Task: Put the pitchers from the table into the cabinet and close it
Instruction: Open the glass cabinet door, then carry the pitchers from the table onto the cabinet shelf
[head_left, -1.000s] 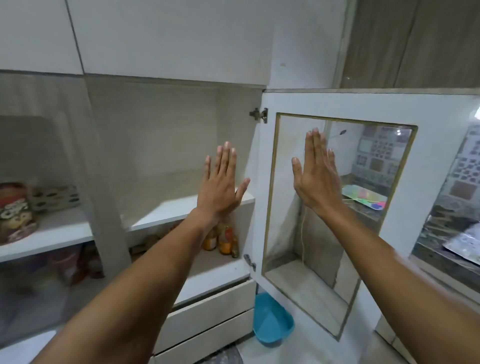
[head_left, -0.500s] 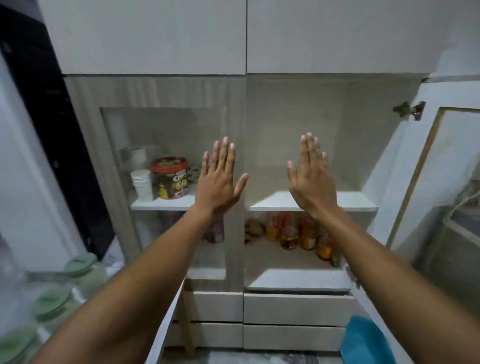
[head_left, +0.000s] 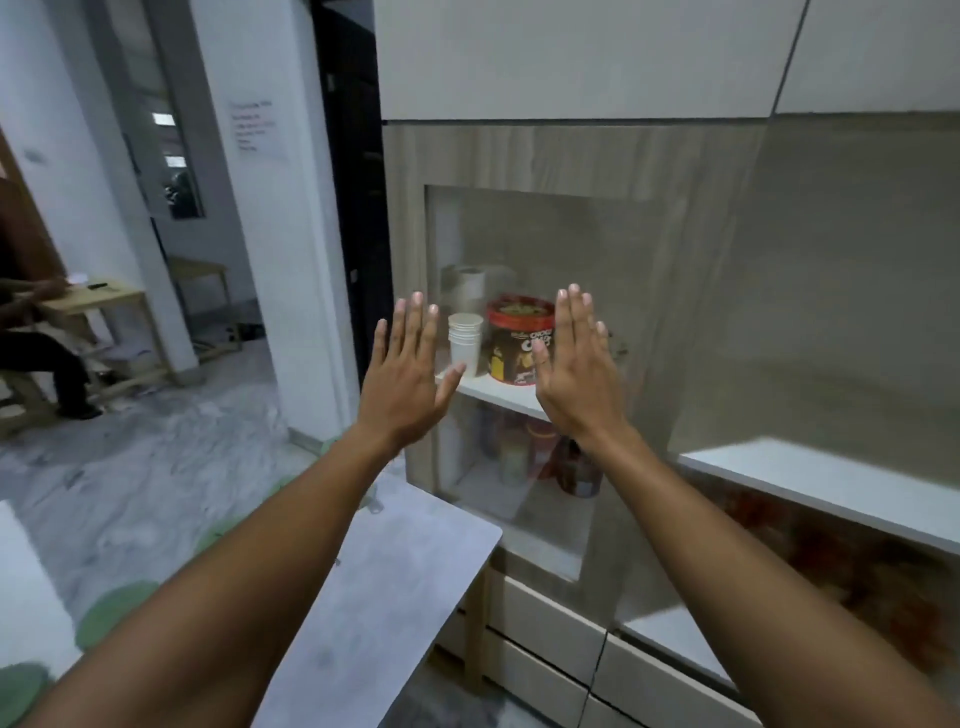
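Head view: both arms stretch forward with palms facing away and fingers straight and spread. The left hand (head_left: 405, 379) and the right hand (head_left: 576, 374) are level with each other, a gap between them, and neither holds or touches anything that can be made out.

Behind the hands stands the cabinet (head_left: 675, 156), wood-grain with white panels above. Its left part has a glass door (head_left: 519, 234); through the glass a white shelf (head_left: 498, 389) carries a stack of white paper cups (head_left: 464, 340) and, just beside it on the right, a round tin (head_left: 514, 338) with a red lid and a brown label. Jars, blurred, sit on the level below. To the right, the cabinet's compartment shows a bare white shelf (head_left: 810, 478) with more blurred brownish and red items beneath it. Pale drawers (head_left: 545, 629) run along the bottom.

A grey table (head_left: 395, 571) juts in at the lower centre, its corner near the cabinet base. Green round lids (head_left: 111, 613), blurred, show along the left arm at lower left; the pitchers under them cannot be made out clearly. At far left, a seated person (head_left: 36, 338) is by a wooden table.
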